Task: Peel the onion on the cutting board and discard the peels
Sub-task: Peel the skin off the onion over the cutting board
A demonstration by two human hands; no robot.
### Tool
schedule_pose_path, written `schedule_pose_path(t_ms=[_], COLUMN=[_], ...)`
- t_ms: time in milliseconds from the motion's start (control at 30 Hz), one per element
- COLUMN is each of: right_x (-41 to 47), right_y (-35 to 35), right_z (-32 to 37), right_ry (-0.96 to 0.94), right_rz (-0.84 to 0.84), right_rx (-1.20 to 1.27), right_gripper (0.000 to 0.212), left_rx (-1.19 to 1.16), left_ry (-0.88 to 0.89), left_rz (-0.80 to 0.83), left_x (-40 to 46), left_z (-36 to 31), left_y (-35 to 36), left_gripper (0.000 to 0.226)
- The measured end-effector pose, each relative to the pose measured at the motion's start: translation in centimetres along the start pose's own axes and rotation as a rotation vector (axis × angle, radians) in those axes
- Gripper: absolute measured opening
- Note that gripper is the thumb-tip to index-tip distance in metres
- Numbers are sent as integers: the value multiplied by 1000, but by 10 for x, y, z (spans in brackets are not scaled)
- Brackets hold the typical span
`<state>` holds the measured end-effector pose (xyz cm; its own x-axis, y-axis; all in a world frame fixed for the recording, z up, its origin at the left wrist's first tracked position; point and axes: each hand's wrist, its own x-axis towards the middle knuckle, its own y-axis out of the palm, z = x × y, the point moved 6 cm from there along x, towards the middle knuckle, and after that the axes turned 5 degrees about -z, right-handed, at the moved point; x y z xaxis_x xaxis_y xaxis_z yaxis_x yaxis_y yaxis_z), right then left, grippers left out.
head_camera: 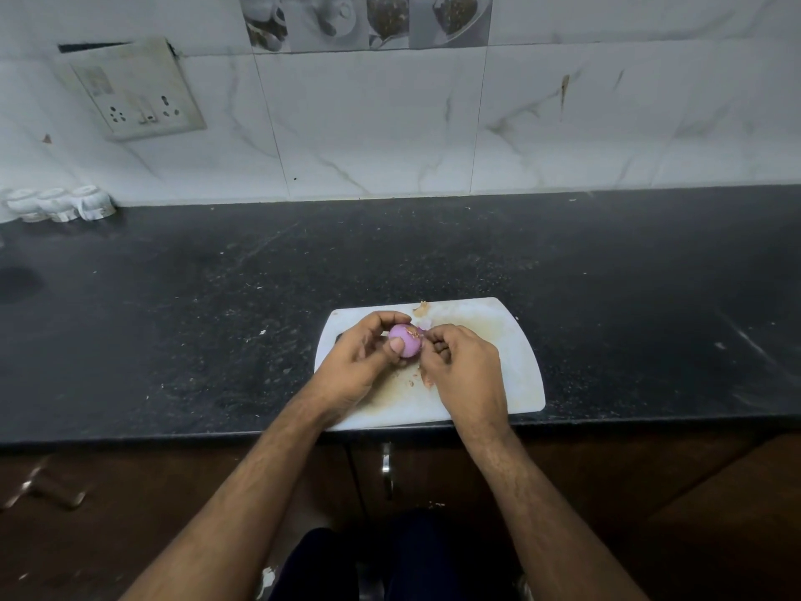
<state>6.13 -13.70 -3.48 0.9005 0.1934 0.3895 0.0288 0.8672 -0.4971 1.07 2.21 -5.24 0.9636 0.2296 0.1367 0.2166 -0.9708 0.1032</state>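
A small purple onion (406, 339) is held just above the white cutting board (516, 362), which lies at the counter's front edge. My left hand (362, 357) grips the onion from the left, thumb on its front and fingers curled over the top. My right hand (463, 366) is at the onion's right end, its fingertips pinching a bit of brown skin there. A scrap of peel (420, 309) lies at the board's far edge, and small flakes (414, 380) lie on the board between my wrists.
The board sits on a black stone counter (216, 323) backed by a white tiled wall with a socket plate (134, 91). White cups (60, 203) stand upside down at the far left. Below the counter are brown cabinet doors with a metal handle (385, 466).
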Motion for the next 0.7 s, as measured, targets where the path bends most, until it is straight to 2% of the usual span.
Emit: schedule_pose_path(t_ms=[167,333,467,567,700], right_x=[3,4,3,2,-3], right_y=[-2,-5,-5,-8,-10], right_z=[-4,-3,-2,2,9], right_ry=[35,41,-5,-48,-147], right_rz=[-26,-54,-68,-92,-66], right_rx=[-27,-56,-94,-64,57], right_gripper=[6,5,26,30,23], left_rx=[-180,-262,-315,-295,-193], left_ry=[-103,-88,-107,-111,-70], left_rz=[14,35,18,25,50], left_x=[3,3,3,3,-1], left_z=[2,-1,-4,-4,-5], left_y=[2,1,1,2,4], left_gripper=[36,34,38,42,41])
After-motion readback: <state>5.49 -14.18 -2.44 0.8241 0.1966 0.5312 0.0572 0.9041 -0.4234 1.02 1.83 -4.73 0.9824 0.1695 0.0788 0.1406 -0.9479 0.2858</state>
